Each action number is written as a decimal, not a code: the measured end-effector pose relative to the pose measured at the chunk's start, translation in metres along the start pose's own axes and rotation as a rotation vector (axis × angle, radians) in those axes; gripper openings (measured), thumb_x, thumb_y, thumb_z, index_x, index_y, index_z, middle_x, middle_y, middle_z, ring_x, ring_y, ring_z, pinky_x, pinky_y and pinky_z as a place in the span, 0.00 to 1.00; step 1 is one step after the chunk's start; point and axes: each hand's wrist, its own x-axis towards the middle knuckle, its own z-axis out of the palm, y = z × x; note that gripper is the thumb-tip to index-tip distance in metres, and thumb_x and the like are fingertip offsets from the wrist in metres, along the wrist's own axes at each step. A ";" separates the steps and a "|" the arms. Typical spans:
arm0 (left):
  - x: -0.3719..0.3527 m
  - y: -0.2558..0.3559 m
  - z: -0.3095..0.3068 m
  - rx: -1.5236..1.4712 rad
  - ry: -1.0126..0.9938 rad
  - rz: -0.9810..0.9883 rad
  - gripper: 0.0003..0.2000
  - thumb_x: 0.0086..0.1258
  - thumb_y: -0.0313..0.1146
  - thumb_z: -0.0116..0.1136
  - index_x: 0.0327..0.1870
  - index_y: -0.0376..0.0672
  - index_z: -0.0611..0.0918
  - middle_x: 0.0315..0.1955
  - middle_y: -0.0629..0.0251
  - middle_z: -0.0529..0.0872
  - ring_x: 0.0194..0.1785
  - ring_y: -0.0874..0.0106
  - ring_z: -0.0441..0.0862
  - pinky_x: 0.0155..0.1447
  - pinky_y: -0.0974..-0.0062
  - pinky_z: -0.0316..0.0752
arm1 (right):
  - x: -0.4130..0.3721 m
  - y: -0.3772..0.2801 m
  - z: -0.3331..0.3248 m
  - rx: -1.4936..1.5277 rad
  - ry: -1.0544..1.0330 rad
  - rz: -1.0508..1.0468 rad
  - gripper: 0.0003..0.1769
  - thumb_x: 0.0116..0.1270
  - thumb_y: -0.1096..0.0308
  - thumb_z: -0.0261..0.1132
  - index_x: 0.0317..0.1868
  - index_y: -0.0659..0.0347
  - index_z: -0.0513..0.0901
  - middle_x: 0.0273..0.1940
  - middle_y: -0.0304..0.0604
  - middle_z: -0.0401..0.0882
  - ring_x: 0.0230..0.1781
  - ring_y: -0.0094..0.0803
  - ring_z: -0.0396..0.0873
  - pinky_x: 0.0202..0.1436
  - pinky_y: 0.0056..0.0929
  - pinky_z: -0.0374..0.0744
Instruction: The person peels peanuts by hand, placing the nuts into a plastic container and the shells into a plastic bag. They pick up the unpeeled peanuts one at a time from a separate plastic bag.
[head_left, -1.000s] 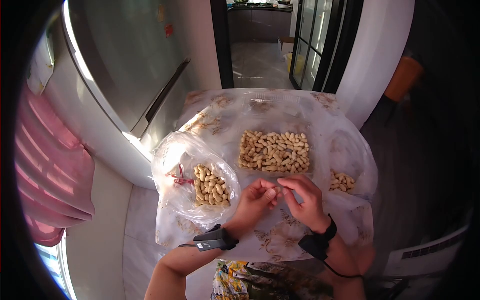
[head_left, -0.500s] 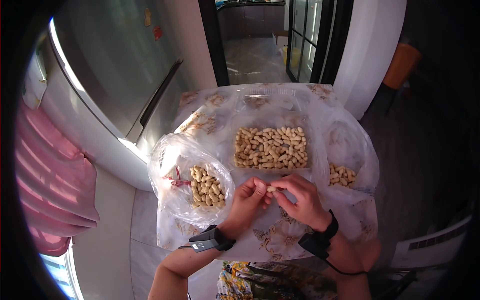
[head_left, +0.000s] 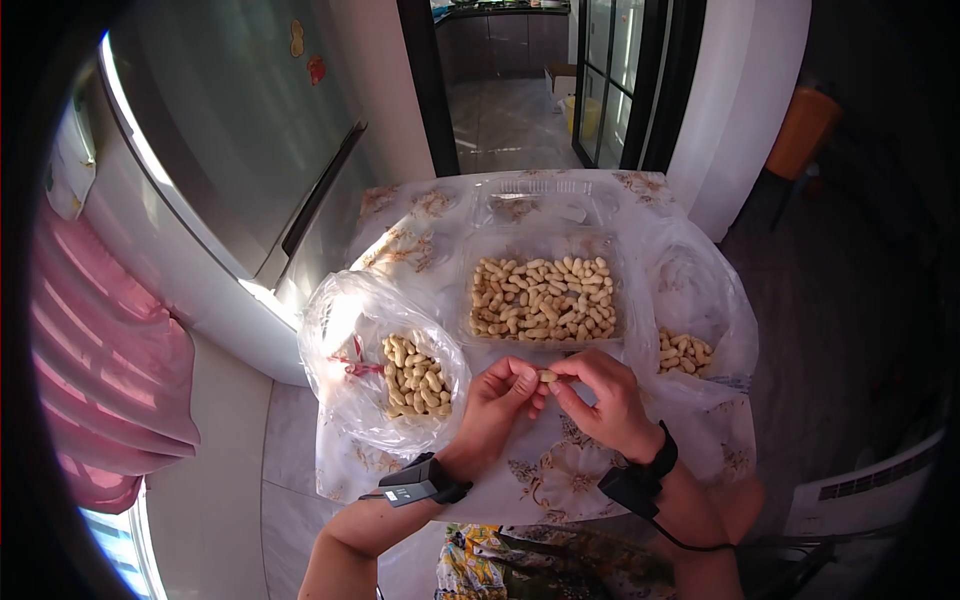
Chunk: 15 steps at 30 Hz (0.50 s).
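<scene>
My left hand [head_left: 498, 402] and right hand [head_left: 603, 402] pinch one peanut [head_left: 547, 377] together over the floral tablecloth [head_left: 560, 480]; peanut tray [head_left: 545, 238] at twelve o'clock, fridge [head_left: 225, 130] at ten.

Bright daylight — fisheye warp, dark vignetted edges

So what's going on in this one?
A person at a small table pinches a single peanut between the fingertips of the left hand and right hand, held just above the cloth. Right behind the hands sits a clear tray filled with peanuts in their shells. An open plastic bag on the left holds a smaller pile, and a second bag on the right holds only a few.
</scene>
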 end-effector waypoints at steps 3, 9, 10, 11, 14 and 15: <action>0.000 0.001 0.001 0.002 0.005 0.005 0.08 0.79 0.35 0.54 0.43 0.40 0.78 0.37 0.67 0.86 0.37 0.81 0.78 0.42 0.81 0.74 | 0.000 0.000 0.000 -0.021 -0.001 -0.011 0.09 0.62 0.76 0.68 0.43 0.64 0.82 0.37 0.45 0.82 0.36 0.39 0.83 0.39 0.32 0.79; 0.001 0.001 0.001 0.063 0.022 0.008 0.09 0.80 0.36 0.53 0.43 0.40 0.79 0.37 0.68 0.86 0.36 0.81 0.77 0.41 0.82 0.74 | 0.000 0.000 0.001 -0.022 -0.009 0.009 0.09 0.62 0.76 0.69 0.43 0.65 0.82 0.37 0.45 0.83 0.35 0.40 0.83 0.38 0.32 0.79; 0.001 0.000 0.001 0.063 0.022 0.008 0.09 0.80 0.36 0.53 0.43 0.40 0.79 0.37 0.68 0.86 0.36 0.81 0.77 0.41 0.82 0.74 | 0.001 0.000 0.001 -0.023 0.010 -0.010 0.09 0.61 0.76 0.69 0.43 0.64 0.82 0.35 0.45 0.82 0.33 0.41 0.82 0.36 0.34 0.79; 0.001 0.000 0.001 0.060 0.025 0.003 0.09 0.80 0.36 0.52 0.43 0.40 0.79 0.37 0.68 0.86 0.35 0.82 0.77 0.41 0.82 0.74 | 0.002 0.000 0.002 -0.024 0.029 -0.029 0.10 0.60 0.75 0.69 0.42 0.63 0.81 0.34 0.45 0.82 0.32 0.43 0.82 0.35 0.35 0.79; 0.001 0.001 0.001 0.062 0.027 -0.006 0.10 0.80 0.37 0.52 0.43 0.39 0.79 0.37 0.69 0.85 0.35 0.82 0.77 0.41 0.82 0.73 | 0.001 0.001 0.003 -0.025 0.037 -0.034 0.10 0.60 0.75 0.70 0.42 0.63 0.81 0.34 0.45 0.82 0.32 0.43 0.82 0.35 0.35 0.79; 0.001 0.001 0.001 0.066 0.028 -0.009 0.10 0.80 0.37 0.51 0.43 0.39 0.79 0.36 0.69 0.85 0.35 0.82 0.77 0.41 0.82 0.73 | 0.001 0.001 0.003 -0.024 0.037 -0.032 0.10 0.60 0.75 0.70 0.42 0.63 0.81 0.34 0.45 0.82 0.32 0.43 0.82 0.35 0.35 0.79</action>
